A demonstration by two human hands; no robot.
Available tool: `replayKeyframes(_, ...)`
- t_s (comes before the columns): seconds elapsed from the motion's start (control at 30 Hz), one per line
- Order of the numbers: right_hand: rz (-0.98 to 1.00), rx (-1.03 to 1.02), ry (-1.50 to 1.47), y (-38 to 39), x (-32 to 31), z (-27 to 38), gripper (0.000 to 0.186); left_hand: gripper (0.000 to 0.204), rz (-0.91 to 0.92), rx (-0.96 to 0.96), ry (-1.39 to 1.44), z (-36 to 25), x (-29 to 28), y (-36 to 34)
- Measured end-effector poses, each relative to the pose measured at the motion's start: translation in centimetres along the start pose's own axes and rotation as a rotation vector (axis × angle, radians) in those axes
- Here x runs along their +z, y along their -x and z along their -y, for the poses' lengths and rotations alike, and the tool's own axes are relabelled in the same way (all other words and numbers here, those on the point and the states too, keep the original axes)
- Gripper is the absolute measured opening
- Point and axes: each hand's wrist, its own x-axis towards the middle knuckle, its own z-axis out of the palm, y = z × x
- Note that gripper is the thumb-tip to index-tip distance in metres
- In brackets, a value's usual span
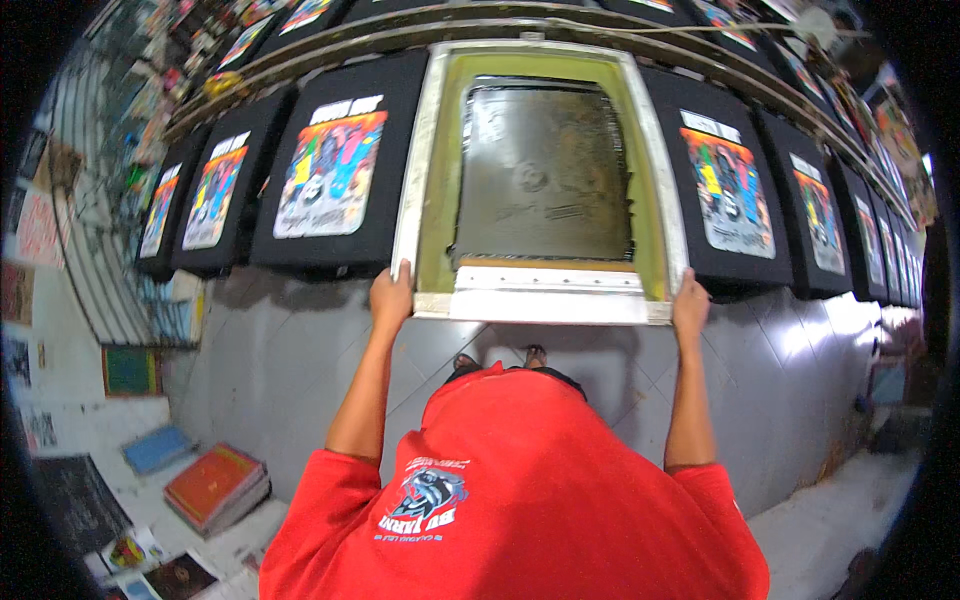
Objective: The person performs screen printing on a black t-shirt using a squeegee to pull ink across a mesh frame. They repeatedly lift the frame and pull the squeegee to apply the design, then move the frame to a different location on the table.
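Both of my hands grip a screen printing frame (pixel 424 180) by its near corners. My left hand (pixel 391 296) is closed on the left rail, my right hand (pixel 690 303) on the right rail. Olive-yellow mesh borders a dark, inky panel (pixel 545 165) in its middle. A squeegee (pixel 550 291) with a pale, riveted holder rests across the mesh at the near end. Beneath the frame, most of the board in the row is hidden. Black printed shirts lie to each side, one shirt (pixel 333 165) on the left and another shirt (pixel 727 185) on the right, both with colourful prints.
More black printed shirts (pixel 825 215) continue along the row both ways. A long rail (pixel 330 58) runs behind them, with further shirts beyond. Grey tiled floor (pixel 320 345) lies under me. At lower left sit a stack of red-topped boards (pixel 215 485) and a blue item (pixel 158 449).
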Motion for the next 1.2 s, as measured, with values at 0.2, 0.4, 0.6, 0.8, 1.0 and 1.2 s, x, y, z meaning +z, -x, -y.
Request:
replayKeyframes(0.2, -0.077, -0.080, 0.040, 4.2, -0.6, 0.7, 0.059, 0.054, 0.008, 0.067, -0.055, 0.8, -4.7, 0.0)
replayKeyframes(0.4, -0.037, -0.081, -0.055, 13.4, 3.5, 8.6, 0.055, 0.050, -0.005, 0.039, -0.025, 7.8, -14.1, -3.9)
replayKeyframes(0.6, -0.048, -0.064, -0.040, 23.6, 14.1, 16.4, 0.052, 0.045, -0.068, 0.077, 0.016, 18.7, -24.1, -11.3)
replayKeyframes(0.8, -0.009, 0.004, -0.066, 30.8, 18.7, 25.9, 0.049, 0.046, -0.060, 0.047, -0.011, 25.7, -31.0, -16.2)
replayKeyframes(1.0, -0.006, -0.061, -0.057, 31.4, 21.5, 29.3, 0.052, 0.051, -0.043, 0.075, -0.042, 27.1, -32.7, -20.2)
replayKeyframes(1.2, -0.040, -0.071, -0.029, 29.2, 23.2, 31.0, 0.054, 0.055, 0.001, 0.088, -0.095, 26.2, -32.6, -23.3)
